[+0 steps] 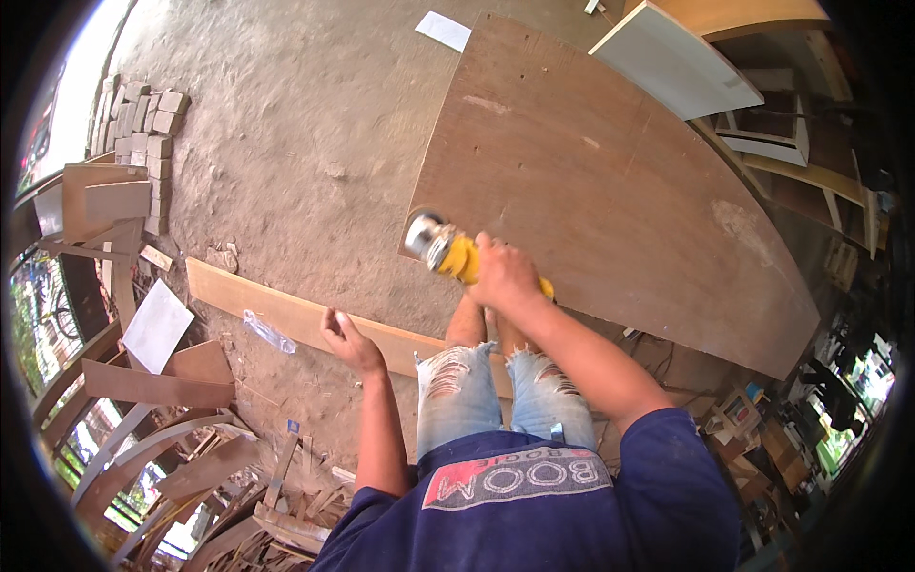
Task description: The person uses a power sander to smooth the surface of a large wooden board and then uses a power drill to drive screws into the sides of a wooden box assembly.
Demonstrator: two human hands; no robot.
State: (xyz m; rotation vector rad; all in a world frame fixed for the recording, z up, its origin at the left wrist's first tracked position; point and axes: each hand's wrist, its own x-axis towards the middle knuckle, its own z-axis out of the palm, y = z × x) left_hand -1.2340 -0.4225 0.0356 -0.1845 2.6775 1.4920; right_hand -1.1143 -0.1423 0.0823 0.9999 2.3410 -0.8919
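Note:
My right hand point(505, 274) is wrapped round the yellow body of a power tool point(457, 259) that looks like a trim router. Its silver, cylinder-shaped end points up and left, slightly blurred, over the corner of a large brown plywood sheet point(572, 162). That sheet has one long curved edge and lies in front of me, to the right. My left hand point(353, 343) hovers over a long, narrow wooden board point(286, 310), fingers loosely bent and nothing visible in them. A crumpled clear plastic wrapper point(270, 332) rests by that board.
Stacked grey paving blocks point(152, 133) stand at the far left. Curved wooden pieces and offcuts point(191, 467) pile up at the near left, below a white panel point(158, 326). A pale panel point(677, 62) and wooden frames point(791, 162) sit at the far right. The ground is rough concrete.

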